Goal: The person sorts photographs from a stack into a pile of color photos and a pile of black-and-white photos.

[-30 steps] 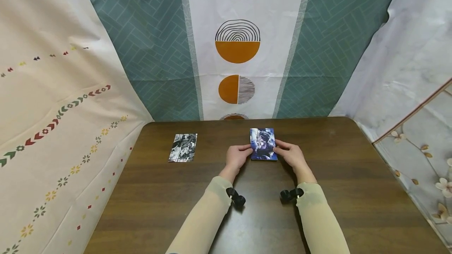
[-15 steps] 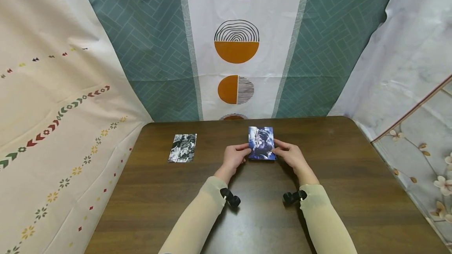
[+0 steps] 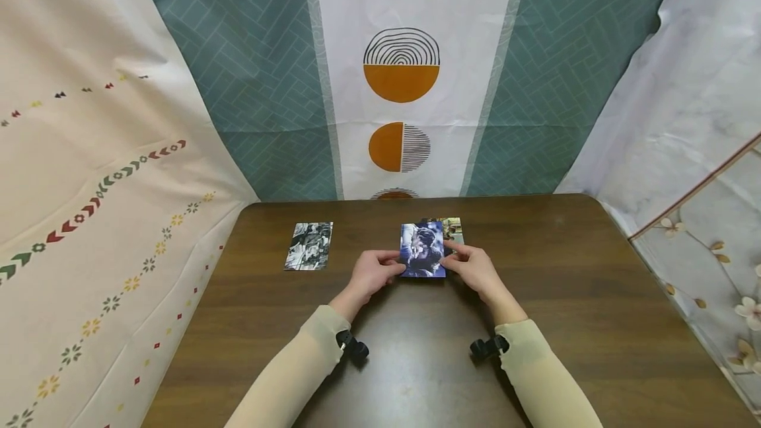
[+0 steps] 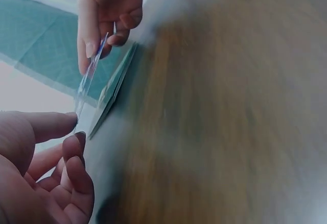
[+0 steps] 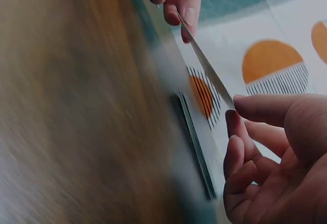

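A blue-and-white photo card [image 3: 422, 251] is held up by its two side edges, level with the hands. My left hand [image 3: 372, 275] pinches its left edge between thumb and fingers, and my right hand [image 3: 475, 275] pinches the right edge. Both wrist views show the card [image 5: 209, 71] nearly edge-on, raised above a small stack of cards [image 5: 196, 150] on the table. In the head view, the stack's top card [image 3: 454, 228], yellowish and multicoloured, peeks out behind the held one; the rest of it is covered.
To the left, a black-and-white photo card [image 3: 308, 246] lies flat on the brown wooden table [image 3: 571, 349]. A patterned green and white cloth [image 3: 261, 84] hangs behind the table's far edge, with pale printed cloths on both sides.
The blue card has come off the stack and moved left and slightly nearer, carried by both hands. A different card now shows on top of the stack. The black-and-white card stays put.
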`<state>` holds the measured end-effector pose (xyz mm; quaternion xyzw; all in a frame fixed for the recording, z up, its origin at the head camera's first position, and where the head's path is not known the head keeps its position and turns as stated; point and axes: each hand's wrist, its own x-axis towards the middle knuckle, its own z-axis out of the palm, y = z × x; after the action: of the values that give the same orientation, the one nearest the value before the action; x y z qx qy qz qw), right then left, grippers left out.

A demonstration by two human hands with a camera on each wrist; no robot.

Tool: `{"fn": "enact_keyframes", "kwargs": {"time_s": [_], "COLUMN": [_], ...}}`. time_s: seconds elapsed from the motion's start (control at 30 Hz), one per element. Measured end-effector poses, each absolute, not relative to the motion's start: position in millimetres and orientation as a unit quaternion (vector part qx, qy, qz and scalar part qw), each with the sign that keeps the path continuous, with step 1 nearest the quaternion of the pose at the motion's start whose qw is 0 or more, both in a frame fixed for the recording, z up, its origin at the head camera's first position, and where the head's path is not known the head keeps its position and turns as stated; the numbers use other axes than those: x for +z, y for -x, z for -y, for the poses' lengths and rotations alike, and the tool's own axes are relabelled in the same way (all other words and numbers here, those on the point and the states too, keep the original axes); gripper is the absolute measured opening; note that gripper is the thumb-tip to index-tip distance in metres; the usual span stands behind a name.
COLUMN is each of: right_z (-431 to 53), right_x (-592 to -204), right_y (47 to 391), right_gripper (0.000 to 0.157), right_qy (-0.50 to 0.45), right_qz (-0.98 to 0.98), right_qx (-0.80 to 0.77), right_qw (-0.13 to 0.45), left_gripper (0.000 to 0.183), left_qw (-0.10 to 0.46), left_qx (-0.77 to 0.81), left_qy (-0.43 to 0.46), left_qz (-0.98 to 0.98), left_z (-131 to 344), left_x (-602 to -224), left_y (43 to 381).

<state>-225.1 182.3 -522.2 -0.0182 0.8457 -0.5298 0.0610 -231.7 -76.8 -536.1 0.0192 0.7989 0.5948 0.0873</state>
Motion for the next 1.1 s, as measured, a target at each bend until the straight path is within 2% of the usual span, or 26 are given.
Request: {"fn": "enact_keyframes", "kwargs": {"time_s": [0.27, 0.57, 1.1], "right_z": [-149, -123, -115], "right_x": [-528, -537, -535], "right_y": [212, 200, 200], "right_gripper": [0.054, 0.053, 0.058], "right_qy": [0.052, 0.086, 0.109], "right_qz": [-0.860, -0.874, -0.895], "right_qx": [-0.501, -0.471, -0.424], "right_qw": [0.078, 0.085, 0.087], "left_gripper": [0.041, 0.051, 0.056], "left_qw": [0.102, 0.127, 0.122], "left_qx": [0.536, 0.491, 0.447], "left_qy": [-0.025, -0.032, -0.068], "left_qz": [-0.838, -0.861, -0.884], "left_z": [118, 149, 155], "left_x": [-535, -534, -535], "left_y": [214, 202, 198]}}
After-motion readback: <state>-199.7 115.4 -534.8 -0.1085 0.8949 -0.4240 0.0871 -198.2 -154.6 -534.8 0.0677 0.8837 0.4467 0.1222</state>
